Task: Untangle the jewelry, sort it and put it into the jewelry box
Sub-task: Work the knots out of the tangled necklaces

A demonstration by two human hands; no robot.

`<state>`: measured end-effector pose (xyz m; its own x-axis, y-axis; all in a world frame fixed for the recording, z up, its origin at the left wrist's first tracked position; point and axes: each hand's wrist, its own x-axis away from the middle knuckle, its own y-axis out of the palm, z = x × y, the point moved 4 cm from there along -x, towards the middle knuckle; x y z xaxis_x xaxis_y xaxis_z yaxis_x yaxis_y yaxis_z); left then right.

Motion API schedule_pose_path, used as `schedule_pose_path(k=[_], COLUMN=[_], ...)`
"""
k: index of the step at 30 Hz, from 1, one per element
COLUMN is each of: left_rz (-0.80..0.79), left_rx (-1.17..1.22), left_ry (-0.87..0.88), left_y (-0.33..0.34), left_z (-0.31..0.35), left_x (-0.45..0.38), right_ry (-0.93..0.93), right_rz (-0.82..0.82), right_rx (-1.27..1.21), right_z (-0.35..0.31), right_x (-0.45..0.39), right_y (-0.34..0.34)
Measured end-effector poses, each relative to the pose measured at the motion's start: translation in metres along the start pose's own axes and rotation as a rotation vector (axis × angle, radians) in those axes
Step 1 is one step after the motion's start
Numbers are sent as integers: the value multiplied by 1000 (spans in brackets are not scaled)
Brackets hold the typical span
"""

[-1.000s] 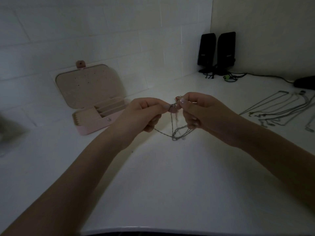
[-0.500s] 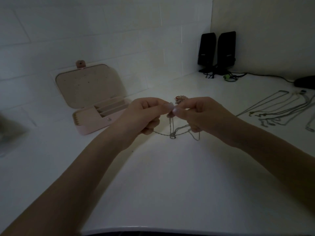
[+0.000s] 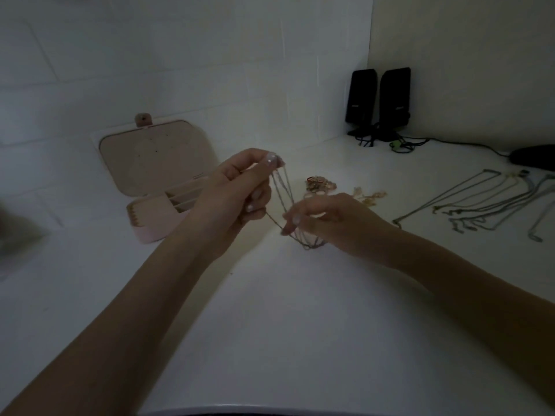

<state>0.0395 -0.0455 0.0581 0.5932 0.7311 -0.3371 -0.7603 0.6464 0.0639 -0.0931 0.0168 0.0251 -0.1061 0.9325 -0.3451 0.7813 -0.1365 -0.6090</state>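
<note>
Tangled thin silver chain (image 3: 282,199) hangs above the white tabletop (image 3: 300,325), its top pinched between thumb and forefinger of the raised left hand (image 3: 234,190). Lower, the right hand (image 3: 330,220) holds its lower loops in curled fingers. Behind the left hand, the pink jewelry box (image 3: 156,175) stands open.

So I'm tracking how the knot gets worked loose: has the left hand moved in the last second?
Yes. The left hand has lifted, pinching the chain higher toward the open jewelry box, while the right hand sits lower.
</note>
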Motion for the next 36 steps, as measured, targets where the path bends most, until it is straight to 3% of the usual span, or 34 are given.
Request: schedule_pose_path(k=[6,10,17,24,29,36], left_rz=[479,621,734,707,740,878], left_rx=[-233,-190,-262,-86,-52,-37], left_ry=[74,104,225,71,22,17], left_y=[-38,-44,-44,-45,-49,-64], left_z=[-5,-4,2,-4,-11,-15], left_x=[-3,1,6,1,-1,1], right_ry=[226,285,334,398,410,421], right_rz=[-22,36,126,249,359,213], right_rx=[-463,-440,-226,-90,-235,-590], right_z=[6,15,21,30,35,30], right_x=[5,6,6,8,9,10], right_y=[-6,-12,-21,-33,-40,-35])
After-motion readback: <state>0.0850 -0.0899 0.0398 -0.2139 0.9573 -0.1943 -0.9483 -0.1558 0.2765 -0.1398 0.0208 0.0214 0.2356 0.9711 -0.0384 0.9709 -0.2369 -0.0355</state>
